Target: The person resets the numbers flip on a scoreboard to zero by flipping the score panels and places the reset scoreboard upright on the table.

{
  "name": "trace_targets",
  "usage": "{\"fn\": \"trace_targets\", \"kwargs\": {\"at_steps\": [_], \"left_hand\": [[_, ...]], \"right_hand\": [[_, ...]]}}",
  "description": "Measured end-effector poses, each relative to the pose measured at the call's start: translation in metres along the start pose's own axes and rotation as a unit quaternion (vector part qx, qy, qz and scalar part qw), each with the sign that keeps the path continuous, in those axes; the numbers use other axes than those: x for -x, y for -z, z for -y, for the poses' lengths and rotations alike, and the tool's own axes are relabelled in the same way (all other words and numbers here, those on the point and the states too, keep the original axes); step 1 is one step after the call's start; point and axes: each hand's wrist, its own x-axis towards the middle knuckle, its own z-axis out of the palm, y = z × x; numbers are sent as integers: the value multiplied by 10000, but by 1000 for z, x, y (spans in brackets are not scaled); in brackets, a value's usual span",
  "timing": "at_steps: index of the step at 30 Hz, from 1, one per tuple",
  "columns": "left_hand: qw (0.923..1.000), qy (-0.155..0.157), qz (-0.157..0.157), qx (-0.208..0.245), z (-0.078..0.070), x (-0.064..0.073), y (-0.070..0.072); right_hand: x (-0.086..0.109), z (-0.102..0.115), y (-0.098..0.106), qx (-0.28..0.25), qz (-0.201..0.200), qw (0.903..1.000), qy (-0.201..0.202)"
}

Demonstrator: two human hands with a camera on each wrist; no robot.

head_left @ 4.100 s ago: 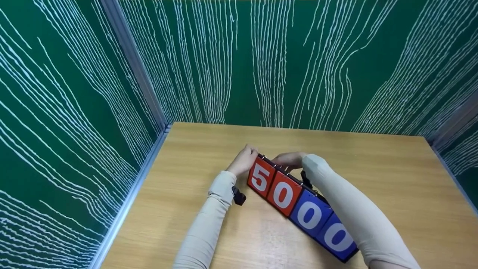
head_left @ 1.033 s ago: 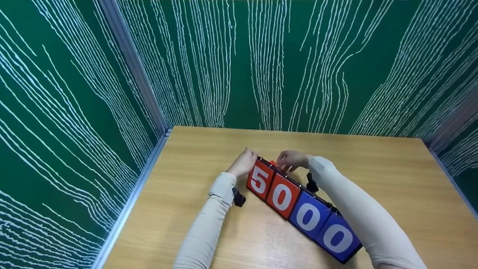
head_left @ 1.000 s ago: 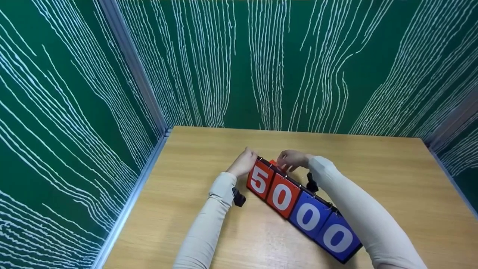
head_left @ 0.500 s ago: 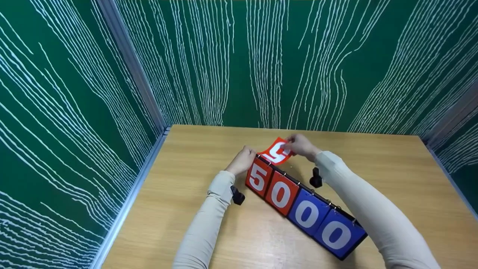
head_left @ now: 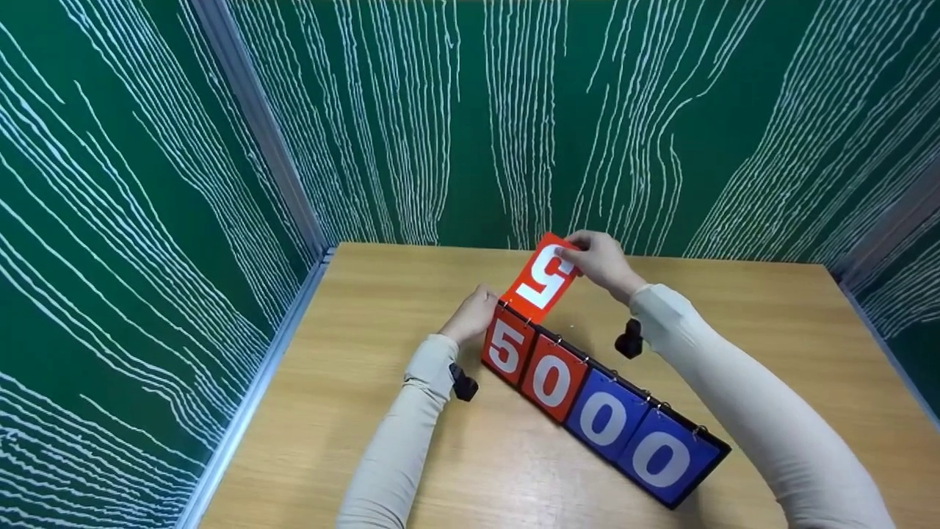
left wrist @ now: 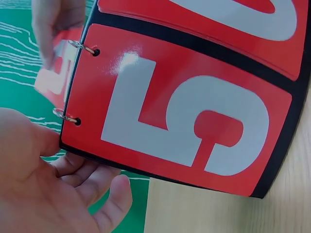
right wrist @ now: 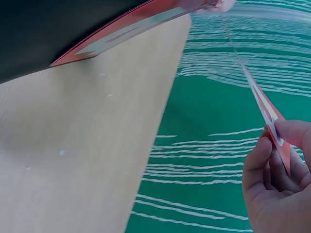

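Observation:
A flip scoreboard (head_left: 556,422) stands slanted over the table, showing a red 5, a red 0 and two blue 0 cards. My left hand (head_left: 470,316) grips its far left top corner; in the left wrist view thumb and fingers of this left hand (left wrist: 53,179) pinch the black edge beside a ring. Behind the board, my right hand (head_left: 606,264) pinches the free end of a red number card (head_left: 530,291), raised above the top rings with an upside-down 5 facing me. The right wrist view shows this card (right wrist: 262,99) edge-on between thumb and fingers.
The wooden table (head_left: 389,294) carries the board and ends at a green wall (head_left: 470,147) with wavy white lines. Another such wall (head_left: 125,242) rises along the left side. Black wrist cameras hang under both cuffs.
My right hand has moved from behind the board up and away, drawing the red card into view and raising it upright. The left hand keeps its hold on the corner.

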Motion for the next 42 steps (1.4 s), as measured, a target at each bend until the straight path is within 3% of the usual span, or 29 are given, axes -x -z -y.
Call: {"fn": "trace_targets", "kwargs": {"at_steps": [9,15,26,36,42], "left_hand": [[9991,110,380,173,5,4,7],[9989,-150,441,-25,8,5,11],[9985,-273,483,12,11,5,14],[9977,-252,621,30,13,3,15],[9951,-685,713,93,13,1,15]], "right_hand": [[16,32,-2,-84,-99,9984,552],[28,46,-13,147,-228,9947,989],[51,59,-33,521,-418,9777,1991],[66,73,-50,911,-237,9659,2414],[79,74,-65,1034,72,9587,2649]]}}
